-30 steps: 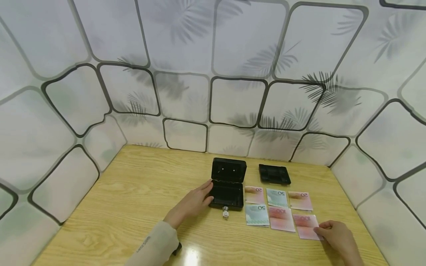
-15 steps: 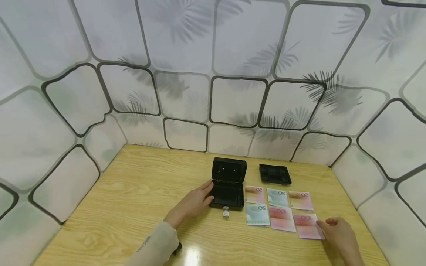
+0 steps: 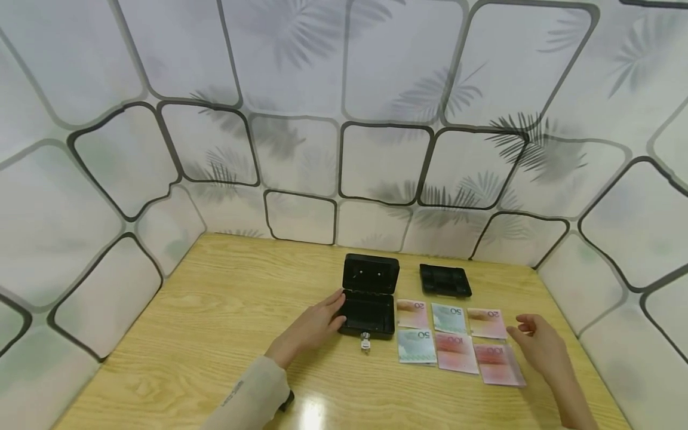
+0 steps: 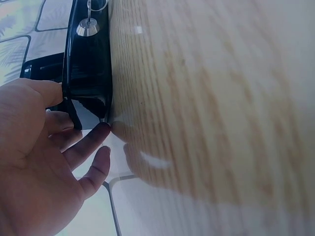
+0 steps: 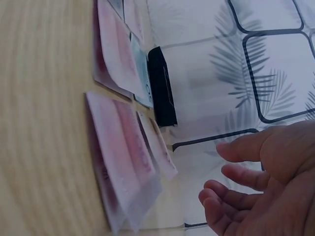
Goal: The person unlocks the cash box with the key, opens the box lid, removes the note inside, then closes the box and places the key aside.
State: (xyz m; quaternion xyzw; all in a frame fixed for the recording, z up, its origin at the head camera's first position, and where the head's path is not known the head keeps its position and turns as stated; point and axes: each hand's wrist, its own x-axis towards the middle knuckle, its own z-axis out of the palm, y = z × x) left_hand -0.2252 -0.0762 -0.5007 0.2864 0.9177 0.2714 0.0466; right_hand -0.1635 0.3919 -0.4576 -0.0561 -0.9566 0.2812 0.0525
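Observation:
A black cash box (image 3: 371, 316) stands with its lid raised; its bottom looks bare. My left hand (image 3: 315, 328) holds the box's left side, thumb near the front corner and fingers toward the back. In the left wrist view the thumb (image 4: 48, 92) meets the box's edge and fingertips touch its side. Folded banknotes lie in two rows right of the box. My right hand (image 3: 543, 346) hovers by the right-hand 20 note (image 3: 486, 323), fingers loosely bent, holding nothing. Below that note is a pink 100 note (image 3: 500, 364), its fold slightly raised in the right wrist view.
A black tray (image 3: 445, 280) sits behind the notes. Keys (image 3: 365, 343) hang from the lock at the box's front. A green 50 note (image 3: 417, 346) lies close to the box's right side. Patterned fabric walls (image 3: 376, 161) enclose the wooden table (image 3: 242, 280) at the back and sides.
My right hand has let go of the right-hand 100 note and moved up and away from me, to beside the 20 note. My left hand stays on the cash box.

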